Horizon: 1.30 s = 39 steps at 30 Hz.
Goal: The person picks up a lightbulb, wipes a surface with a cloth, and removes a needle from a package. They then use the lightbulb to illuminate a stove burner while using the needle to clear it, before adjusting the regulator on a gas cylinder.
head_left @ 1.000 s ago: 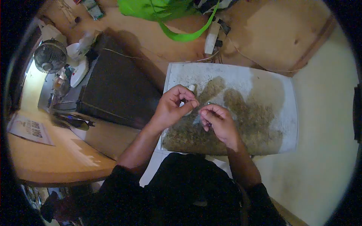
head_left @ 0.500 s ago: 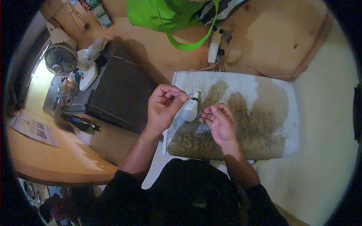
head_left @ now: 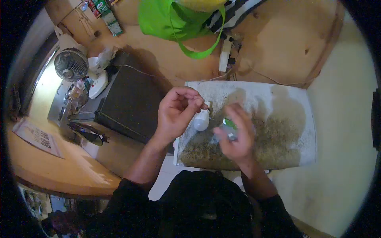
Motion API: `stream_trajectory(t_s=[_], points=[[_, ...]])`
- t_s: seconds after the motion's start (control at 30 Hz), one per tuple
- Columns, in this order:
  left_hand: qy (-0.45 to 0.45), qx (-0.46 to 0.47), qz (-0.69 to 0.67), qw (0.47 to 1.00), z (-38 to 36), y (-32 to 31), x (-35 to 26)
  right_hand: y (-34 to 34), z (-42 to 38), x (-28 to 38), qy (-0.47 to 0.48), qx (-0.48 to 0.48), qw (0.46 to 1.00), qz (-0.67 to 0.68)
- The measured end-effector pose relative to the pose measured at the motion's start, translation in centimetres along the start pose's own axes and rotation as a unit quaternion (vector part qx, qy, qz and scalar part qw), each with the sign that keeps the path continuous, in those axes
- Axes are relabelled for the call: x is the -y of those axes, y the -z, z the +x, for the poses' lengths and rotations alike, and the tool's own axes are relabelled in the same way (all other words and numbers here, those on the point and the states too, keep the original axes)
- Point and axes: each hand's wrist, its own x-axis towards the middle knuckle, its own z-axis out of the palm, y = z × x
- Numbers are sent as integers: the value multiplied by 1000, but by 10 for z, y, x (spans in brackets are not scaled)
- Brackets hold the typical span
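Observation:
My left hand [head_left: 176,113] is closed in a pinch over the left part of a stained white panel [head_left: 289,131]. Something tiny and dark may be at its fingertips, too small to name. Just below those fingertips is a white light bulb [head_left: 201,122], its round end toward me; whether it rests on the panel or hangs cannot be told. My right hand [head_left: 240,139], smeared by motion, is to the right of the bulb. Between its thumb and fingers shows a small green and clear plastic packet [head_left: 229,125].
A dark box-like cabinet [head_left: 131,101] stands at the left, with a fan [head_left: 71,65] beyond it. A green bag [head_left: 174,23] hangs at the back above a white power strip [head_left: 225,57]. A curved wooden counter [head_left: 75,170] is at the near left.
Thin dark strands showed at my right fingertips before; now a green and clear packet shows there, and that hand has moved slightly right and nearer me. My left hand keeps its pinch.

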Motion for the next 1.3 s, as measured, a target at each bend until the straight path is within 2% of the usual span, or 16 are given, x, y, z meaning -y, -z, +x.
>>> stream_trajectory(t_s=[0.07,0.1,0.17,0.2,0.27,0.33,0.4,0.47,0.5,0.57,0.67,0.8,0.9,0.97,1.1,1.3], points=[[-13,-5,36,999,2,-2,3,-12,9,9,-53,162,976,134],[-32,-15,73,997,4,-2,3,-12,7,6,-51,162,976,133],[-37,-30,127,991,4,-1,-1,-21,-2,-6,-175,161,951,199],[-38,-43,181,982,3,0,-2,-25,-6,-9,-174,163,950,200],[-49,-45,184,981,5,2,-2,-30,-15,-14,-235,132,908,321],[-59,-46,186,980,5,2,-2,-30,-17,-16,-261,149,894,332],[-27,-26,117,992,5,0,-7,-28,-17,-20,-285,166,879,344],[-7,-23,84,996,5,-2,-14,-27,-14,-23,-347,164,824,416],[14,-17,52,998,5,-2,-16,-27,-11,-23,-346,165,825,416],[6,-25,48,998,6,0,-14,-25,-7,-21,-394,156,767,483],[-1,-33,32,999,8,4,-8,-24,-7,-25,-388,203,743,506],[-6,-31,9,999,8,9,1,-17,-6,-21,-409,231,755,457],[11,-31,-27,999,6,7,-2,-16,0,-13,-417,206,757,458],[10,-28,-20,999,6,10,0,-18,4,-9,-366,209,778,467],[-23,-15,15,1000,6,12,2,-27,5,-11,-382,178,774,472],[-30,-14,9,999,6,15,-3,-24,10,-10,-392,218,790,418]])
